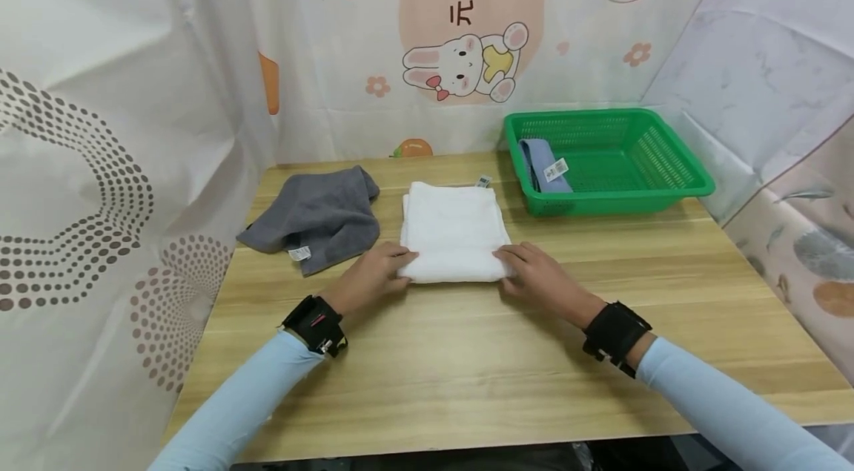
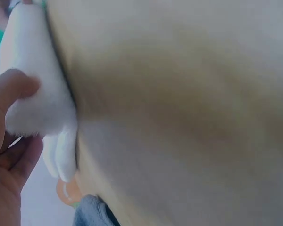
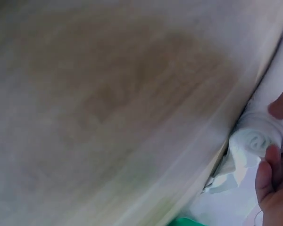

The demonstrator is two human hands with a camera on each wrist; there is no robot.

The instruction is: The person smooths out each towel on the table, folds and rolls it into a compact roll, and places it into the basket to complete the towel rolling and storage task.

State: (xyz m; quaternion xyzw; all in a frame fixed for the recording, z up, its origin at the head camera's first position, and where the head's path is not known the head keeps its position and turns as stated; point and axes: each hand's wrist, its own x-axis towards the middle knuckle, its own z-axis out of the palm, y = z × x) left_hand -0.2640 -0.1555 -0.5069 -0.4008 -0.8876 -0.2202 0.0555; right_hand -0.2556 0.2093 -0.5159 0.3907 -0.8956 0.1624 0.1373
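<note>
A folded white towel (image 1: 457, 222) lies on the wooden table, its near edge rolled up. The left hand (image 1: 369, 280) grips the left end of the roll; in the left wrist view its thumb (image 2: 16, 86) lies over the towel, with the other fingers at its end. At the right end, the right hand (image 1: 543, 284) holds the roll between thumb and fingers. The right wrist view shows the spiral end of the roll (image 3: 255, 140) beside those fingers (image 3: 269, 176). A small tag (image 1: 483, 181) sticks out at the towel's far edge.
A crumpled grey towel (image 1: 327, 208) with a white label lies left of the white one. At the back right stands a green plastic basket (image 1: 620, 202), holding a blue-grey rolled cloth (image 1: 543, 163) with a tag. Printed curtains (image 1: 347, 122) hang behind the table and at its sides.
</note>
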